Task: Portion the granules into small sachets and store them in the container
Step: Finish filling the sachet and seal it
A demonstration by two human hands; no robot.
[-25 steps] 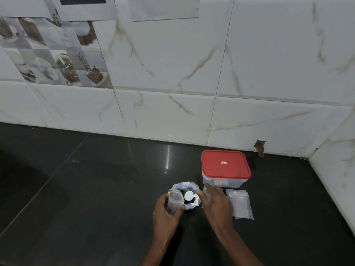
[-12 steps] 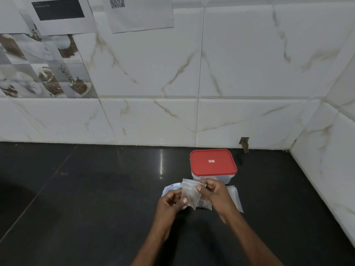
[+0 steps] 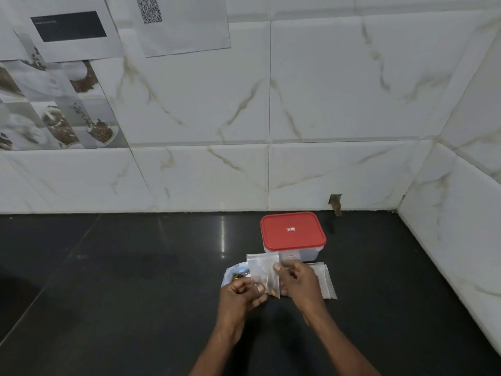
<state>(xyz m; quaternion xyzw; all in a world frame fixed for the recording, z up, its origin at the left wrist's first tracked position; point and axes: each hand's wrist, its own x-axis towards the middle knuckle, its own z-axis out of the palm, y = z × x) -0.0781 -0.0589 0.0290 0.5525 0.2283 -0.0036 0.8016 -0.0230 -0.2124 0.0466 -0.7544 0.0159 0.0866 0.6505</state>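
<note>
Raised more upright than before, the clear sachet (image 3: 262,268) is pinched low by the left hand (image 3: 239,297), higher by the right hand (image 3: 298,284), container (image 3: 292,232) just beyond them.

Bare left forearm (image 3: 217,346), bare right forearm (image 3: 339,346), left hand (image 3: 238,295), right hand (image 3: 299,282), short fingernails
</note>
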